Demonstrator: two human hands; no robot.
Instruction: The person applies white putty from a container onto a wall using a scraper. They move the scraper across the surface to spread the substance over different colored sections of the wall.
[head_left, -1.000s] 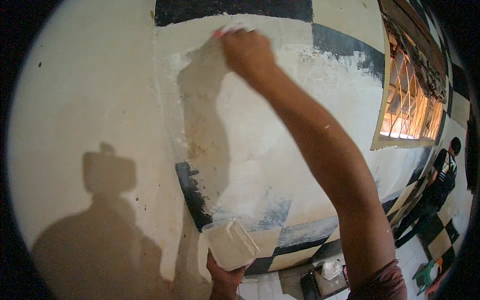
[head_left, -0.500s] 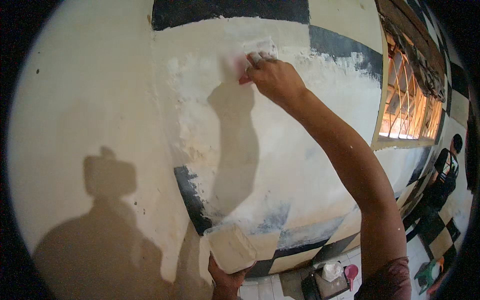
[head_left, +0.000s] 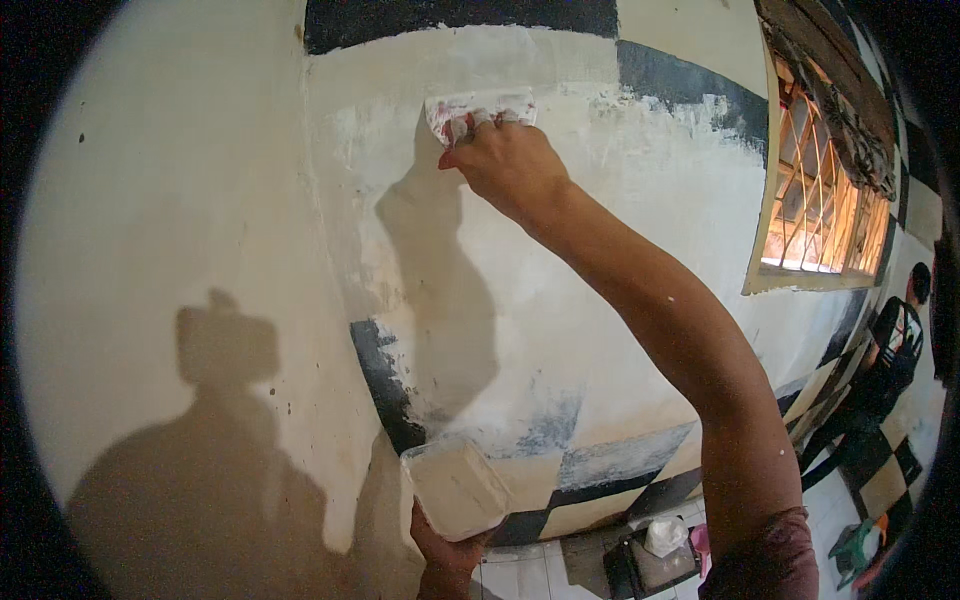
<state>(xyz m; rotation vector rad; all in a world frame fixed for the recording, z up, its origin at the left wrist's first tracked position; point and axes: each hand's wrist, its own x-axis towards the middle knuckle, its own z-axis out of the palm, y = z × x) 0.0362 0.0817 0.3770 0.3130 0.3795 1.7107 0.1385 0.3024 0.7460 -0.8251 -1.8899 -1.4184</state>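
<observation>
The right arm rose from the lower right edge, bent little at the elbow, bare forearm stretched up and leftward, a dark red sleeve showing at the upper arm. The right hand (head_left: 505, 160) was raised high, back of the hand toward the camera, fingers (head_left: 470, 128) curled and pressed forward in a closed grip. The left hand (head_left: 447, 550) sat low, well below the right hand and slightly left of it, palm up, fingers cupped closed.
</observation>
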